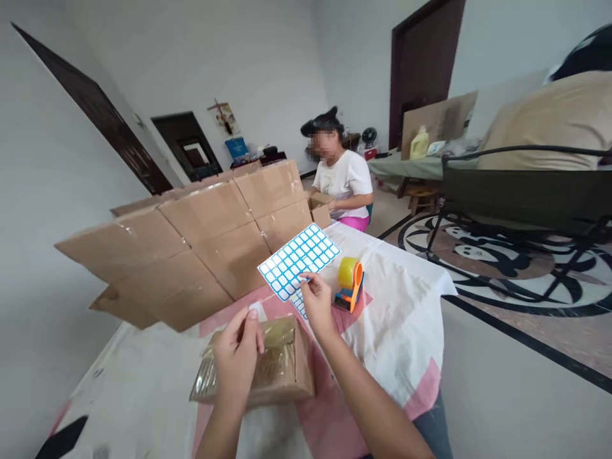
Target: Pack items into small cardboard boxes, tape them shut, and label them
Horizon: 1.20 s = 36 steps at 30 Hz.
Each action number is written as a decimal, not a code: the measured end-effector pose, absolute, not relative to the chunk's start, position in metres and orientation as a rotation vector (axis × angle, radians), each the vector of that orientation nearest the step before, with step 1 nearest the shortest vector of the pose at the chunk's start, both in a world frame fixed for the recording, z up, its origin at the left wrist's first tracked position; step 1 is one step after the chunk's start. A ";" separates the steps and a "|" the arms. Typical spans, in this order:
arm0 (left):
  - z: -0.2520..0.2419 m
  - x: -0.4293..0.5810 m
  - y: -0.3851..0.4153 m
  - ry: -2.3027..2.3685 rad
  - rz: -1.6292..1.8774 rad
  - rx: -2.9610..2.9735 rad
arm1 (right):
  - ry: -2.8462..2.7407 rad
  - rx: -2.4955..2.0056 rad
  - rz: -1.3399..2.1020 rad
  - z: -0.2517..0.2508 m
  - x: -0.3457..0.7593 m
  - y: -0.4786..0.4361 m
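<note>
My left hand (239,347) is closed, thumb and finger pinching a small white label (257,310) above the near carton. Directly below that hand lies a taped cardboard box (282,363), its top covered with shiny clear tape. The thumb and fingers of my right hand (316,299) are pinched at the lower edge of a sheet of blue-framed white labels (291,258). Part of a second label sheet (299,305) shows underneath. Just right of my right hand stands an orange and blue tape dispenser (354,287) with a yellowish roll.
Stacked cardboard boxes (205,236) form a wall along the table's far left side. A pink and white cloth (392,319) covers the table. Beyond it, a seated person (347,182) handles an open box (319,209). A dark metal-framed chair (521,201) stands at right.
</note>
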<state>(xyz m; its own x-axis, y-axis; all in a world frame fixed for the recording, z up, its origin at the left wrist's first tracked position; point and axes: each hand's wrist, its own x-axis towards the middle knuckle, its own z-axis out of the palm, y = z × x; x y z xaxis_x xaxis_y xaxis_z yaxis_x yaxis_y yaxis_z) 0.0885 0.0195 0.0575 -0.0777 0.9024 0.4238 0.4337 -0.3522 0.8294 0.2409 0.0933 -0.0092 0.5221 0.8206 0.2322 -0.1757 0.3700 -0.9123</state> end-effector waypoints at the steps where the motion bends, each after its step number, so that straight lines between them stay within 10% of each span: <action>1: 0.056 0.085 0.020 1.436 1.431 1.757 | -0.774 -1.037 0.755 -0.010 0.242 0.106; 10: 0.061 0.059 0.003 1.395 1.467 1.852 | -1.048 -1.055 1.109 -0.018 0.264 0.066; 19: 0.073 0.074 -0.026 1.414 1.615 1.901 | -1.374 -0.797 0.661 0.058 0.233 -0.018; 36: 0.069 0.081 -0.034 1.415 1.683 1.899 | -1.389 -0.639 0.792 0.050 0.224 -0.026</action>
<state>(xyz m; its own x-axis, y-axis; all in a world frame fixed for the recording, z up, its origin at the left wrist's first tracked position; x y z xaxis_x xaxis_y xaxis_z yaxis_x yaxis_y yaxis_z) 0.0815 -0.0337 0.0694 -0.1296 0.7634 0.6328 0.4920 -0.5046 0.7094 0.2235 -0.0260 0.0499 0.0080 0.7991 0.6012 -0.1099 0.5982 -0.7937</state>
